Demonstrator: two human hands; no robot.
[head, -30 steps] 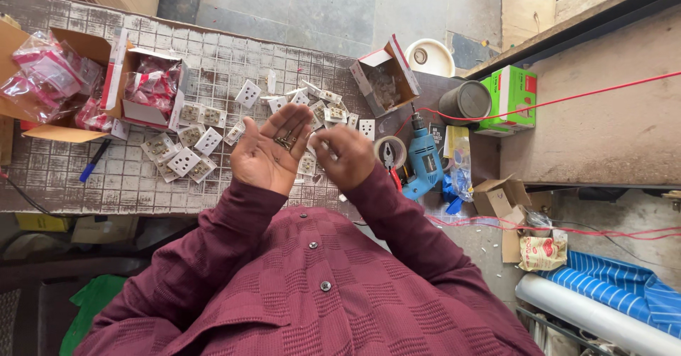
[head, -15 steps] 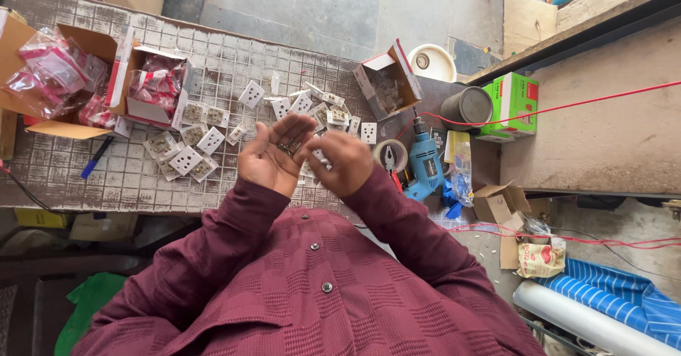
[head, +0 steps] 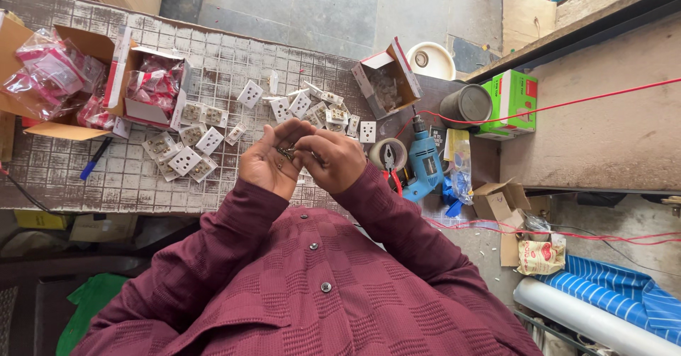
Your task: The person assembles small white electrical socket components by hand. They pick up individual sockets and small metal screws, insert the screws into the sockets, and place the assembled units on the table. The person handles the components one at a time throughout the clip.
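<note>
My left hand (head: 268,163) is cupped palm up over the near edge of the tiled table (head: 135,179), with small dark metal parts (head: 285,153) lying in the palm. My right hand (head: 333,159) presses against it, its fingertips pinched on those small parts. Both arms wear a maroon shirt. Several white socket plates (head: 186,159) lie scattered on the table just beyond my hands, more of these plates (head: 312,104) further back.
Open cardboard boxes (head: 152,86) with red-and-clear packets stand at the left, and a small open box (head: 386,79) at the back right. A blue drill (head: 424,163), tape roll (head: 389,154), dark tin (head: 466,104) and green box (head: 514,101) lie right. Red string crosses there.
My hands have come closer to my body and closed together; the left palm, flat and spread a second ago, is now cupped under the right fingertips.
</note>
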